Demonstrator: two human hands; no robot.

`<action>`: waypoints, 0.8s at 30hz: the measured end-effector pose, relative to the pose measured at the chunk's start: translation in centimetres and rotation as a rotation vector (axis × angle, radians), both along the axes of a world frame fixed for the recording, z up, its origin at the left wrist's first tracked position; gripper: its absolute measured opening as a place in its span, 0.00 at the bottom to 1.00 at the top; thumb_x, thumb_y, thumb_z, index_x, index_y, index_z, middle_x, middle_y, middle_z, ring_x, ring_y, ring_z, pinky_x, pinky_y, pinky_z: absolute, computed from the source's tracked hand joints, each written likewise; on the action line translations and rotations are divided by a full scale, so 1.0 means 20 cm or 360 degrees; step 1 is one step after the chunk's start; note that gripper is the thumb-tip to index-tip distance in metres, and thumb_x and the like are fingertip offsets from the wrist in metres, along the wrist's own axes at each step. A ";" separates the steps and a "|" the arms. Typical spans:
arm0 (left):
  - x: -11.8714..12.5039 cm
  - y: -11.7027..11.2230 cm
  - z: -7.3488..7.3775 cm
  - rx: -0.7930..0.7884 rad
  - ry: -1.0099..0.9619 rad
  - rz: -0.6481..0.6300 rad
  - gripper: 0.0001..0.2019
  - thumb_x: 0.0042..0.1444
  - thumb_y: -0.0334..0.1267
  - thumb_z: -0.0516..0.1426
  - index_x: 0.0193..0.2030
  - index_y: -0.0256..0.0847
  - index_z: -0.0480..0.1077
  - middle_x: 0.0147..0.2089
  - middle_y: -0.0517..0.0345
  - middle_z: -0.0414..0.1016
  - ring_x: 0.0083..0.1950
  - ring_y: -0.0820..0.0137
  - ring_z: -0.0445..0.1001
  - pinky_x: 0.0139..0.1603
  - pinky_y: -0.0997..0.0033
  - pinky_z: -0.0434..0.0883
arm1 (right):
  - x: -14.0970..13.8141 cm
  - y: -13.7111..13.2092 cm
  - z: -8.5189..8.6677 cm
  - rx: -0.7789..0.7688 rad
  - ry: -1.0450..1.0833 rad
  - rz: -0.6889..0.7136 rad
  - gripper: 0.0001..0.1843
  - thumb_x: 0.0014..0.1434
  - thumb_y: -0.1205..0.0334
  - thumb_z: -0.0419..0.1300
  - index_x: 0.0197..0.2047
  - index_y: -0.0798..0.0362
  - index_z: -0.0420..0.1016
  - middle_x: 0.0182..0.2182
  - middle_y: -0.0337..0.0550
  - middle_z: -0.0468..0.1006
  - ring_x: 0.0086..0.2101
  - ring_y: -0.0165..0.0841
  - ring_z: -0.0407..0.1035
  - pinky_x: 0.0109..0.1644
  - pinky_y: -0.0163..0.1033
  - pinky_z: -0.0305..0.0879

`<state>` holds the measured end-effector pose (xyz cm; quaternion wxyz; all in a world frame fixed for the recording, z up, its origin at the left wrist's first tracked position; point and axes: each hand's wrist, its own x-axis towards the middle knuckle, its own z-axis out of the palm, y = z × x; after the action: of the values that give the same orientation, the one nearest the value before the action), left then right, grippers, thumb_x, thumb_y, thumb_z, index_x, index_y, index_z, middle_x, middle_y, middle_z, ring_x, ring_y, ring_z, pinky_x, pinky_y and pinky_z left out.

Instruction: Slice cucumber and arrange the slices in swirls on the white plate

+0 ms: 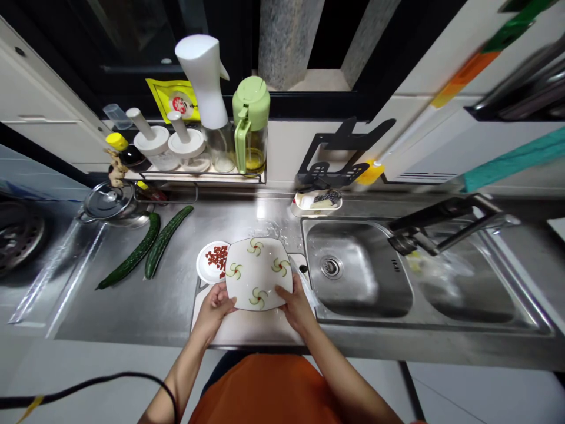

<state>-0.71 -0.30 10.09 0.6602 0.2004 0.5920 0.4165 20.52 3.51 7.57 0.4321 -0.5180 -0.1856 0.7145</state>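
A squarish white plate [259, 277] with green swirl motifs is held level between both hands, above a white cutting board [258, 333]. My left hand [215, 310] grips its lower left edge, thumb on top. At the right edge, my right hand [298, 301] pinches the rim with the thumb on the upper face. Partly covered by the plate, a small white dish [206, 275] of chopped red pieces [216, 259] sits just behind my left hand. Some small dark green thing [303, 268] lies near the board's upper right corner.
Two cucumbers [169, 238] lie on the steel counter at left, near a lidded pot [110, 200]. A double sink [357, 271] with a black faucet [424, 227] is at right. Behind stands a rack with a green oil bottle [251, 123] and a white spray bottle [205, 82].
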 end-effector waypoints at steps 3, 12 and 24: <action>0.00 -0.01 0.01 0.0006 -0.0002 -0.0008 0.24 0.41 0.43 0.66 0.45 0.41 0.67 0.37 0.57 0.77 0.35 0.71 0.75 0.37 0.73 0.71 | 0.00 -0.01 0.01 -0.0024 0.0003 -0.0003 0.27 0.45 0.59 0.66 0.46 0.41 0.60 0.42 0.37 0.73 0.35 0.34 0.71 0.30 0.37 0.68; 0.05 -0.02 0.04 0.0158 -0.0076 -0.0113 0.23 0.45 0.42 0.65 0.47 0.40 0.68 0.39 0.54 0.76 0.38 0.70 0.75 0.41 0.70 0.71 | 0.08 0.00 0.07 0.0061 0.0078 0.0005 0.29 0.45 0.59 0.66 0.51 0.43 0.65 0.45 0.41 0.76 0.39 0.40 0.74 0.39 0.45 0.71; -0.05 0.00 -0.04 -0.0035 0.0057 -0.0102 0.25 0.41 0.47 0.67 0.44 0.39 0.70 0.41 0.51 0.77 0.42 0.65 0.76 0.44 0.68 0.70 | 0.94 -0.01 0.25 -0.0208 -0.0152 0.0216 0.27 0.32 0.65 0.71 0.41 0.54 0.77 0.41 0.62 0.79 0.35 0.46 0.76 0.41 0.52 0.69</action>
<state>-1.80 -0.34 9.39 0.6648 0.2194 0.6015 0.3849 39.37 3.40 12.48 0.3388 -0.5648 -0.1937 0.7271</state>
